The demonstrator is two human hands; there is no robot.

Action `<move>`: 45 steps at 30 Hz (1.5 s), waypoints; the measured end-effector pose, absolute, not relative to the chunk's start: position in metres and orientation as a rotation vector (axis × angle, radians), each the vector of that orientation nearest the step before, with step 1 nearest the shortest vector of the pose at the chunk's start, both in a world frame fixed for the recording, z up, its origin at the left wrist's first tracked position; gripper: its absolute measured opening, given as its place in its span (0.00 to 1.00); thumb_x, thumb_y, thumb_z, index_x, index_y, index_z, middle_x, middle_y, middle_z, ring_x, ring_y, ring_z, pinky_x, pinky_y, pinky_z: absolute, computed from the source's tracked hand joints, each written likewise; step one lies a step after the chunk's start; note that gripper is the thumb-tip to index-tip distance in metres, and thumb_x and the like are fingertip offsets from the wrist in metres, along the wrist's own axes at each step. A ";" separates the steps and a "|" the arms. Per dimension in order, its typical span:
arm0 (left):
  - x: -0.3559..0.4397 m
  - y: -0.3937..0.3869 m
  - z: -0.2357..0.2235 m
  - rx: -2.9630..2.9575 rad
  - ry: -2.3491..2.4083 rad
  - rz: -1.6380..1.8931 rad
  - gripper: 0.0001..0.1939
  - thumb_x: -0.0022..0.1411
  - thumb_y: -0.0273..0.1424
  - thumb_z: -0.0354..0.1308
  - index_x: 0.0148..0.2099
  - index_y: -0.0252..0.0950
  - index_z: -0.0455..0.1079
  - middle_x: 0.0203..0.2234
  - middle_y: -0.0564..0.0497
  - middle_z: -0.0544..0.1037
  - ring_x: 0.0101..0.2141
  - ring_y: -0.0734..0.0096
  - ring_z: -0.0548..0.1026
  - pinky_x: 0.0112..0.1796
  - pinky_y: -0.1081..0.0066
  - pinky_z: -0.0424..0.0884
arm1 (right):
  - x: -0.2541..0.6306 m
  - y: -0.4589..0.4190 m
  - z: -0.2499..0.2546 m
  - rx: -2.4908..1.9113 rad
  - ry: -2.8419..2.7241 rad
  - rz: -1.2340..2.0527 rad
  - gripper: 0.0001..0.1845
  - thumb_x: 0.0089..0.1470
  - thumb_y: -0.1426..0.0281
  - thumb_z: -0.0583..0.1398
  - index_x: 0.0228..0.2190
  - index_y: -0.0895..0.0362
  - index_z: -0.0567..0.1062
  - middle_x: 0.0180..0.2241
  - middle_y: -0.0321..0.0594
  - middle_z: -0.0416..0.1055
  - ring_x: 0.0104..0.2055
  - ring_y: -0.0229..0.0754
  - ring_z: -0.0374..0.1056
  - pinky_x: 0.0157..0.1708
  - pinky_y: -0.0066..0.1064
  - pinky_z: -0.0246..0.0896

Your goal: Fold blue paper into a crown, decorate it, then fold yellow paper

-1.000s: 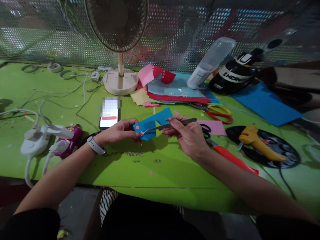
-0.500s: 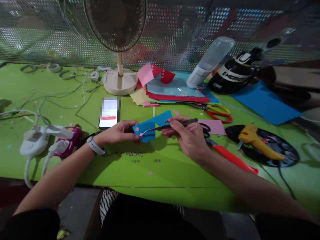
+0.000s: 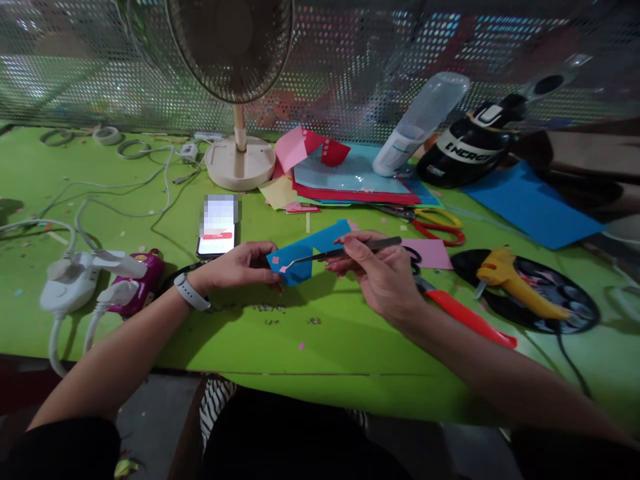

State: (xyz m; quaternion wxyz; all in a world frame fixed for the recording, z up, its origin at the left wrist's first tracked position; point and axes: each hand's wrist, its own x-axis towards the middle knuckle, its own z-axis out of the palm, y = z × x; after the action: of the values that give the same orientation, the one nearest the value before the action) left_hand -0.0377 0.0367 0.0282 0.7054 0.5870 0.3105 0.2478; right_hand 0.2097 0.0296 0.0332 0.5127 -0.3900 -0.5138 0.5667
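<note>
Here, above the desk, the left hand's grip is closed on the near left end of a blue paper, whose long axis slants away to the right. The right hand's grip pinches tweezers pointing leftward, their tip at a small pink square on the paper, nearer the left hand than the right.

Paper strip is blue, squares on it pink, tweezers dark grey. Tabletop lime green. Glue gun yellow; scissors handles yellow and red. Sports bottle black, white band. Lap fabric zebra-striped.
</note>
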 end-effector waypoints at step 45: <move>-0.037 0.035 0.027 1.303 0.670 0.539 0.11 0.57 0.29 0.67 0.40 0.32 0.69 0.33 0.49 0.79 0.33 0.71 0.79 0.38 0.72 0.76 | 0.213 0.035 0.025 -0.902 -1.261 1.396 0.11 0.50 0.60 0.68 0.32 0.54 0.78 0.20 0.33 0.76 0.22 0.40 0.75 0.20 0.27 0.71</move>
State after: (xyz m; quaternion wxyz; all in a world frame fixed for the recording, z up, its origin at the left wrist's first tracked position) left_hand -0.0375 0.0349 0.0270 0.7106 0.5872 0.3022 0.2427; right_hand 0.2130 0.0345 0.0248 0.5034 -0.3737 -0.5221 0.5783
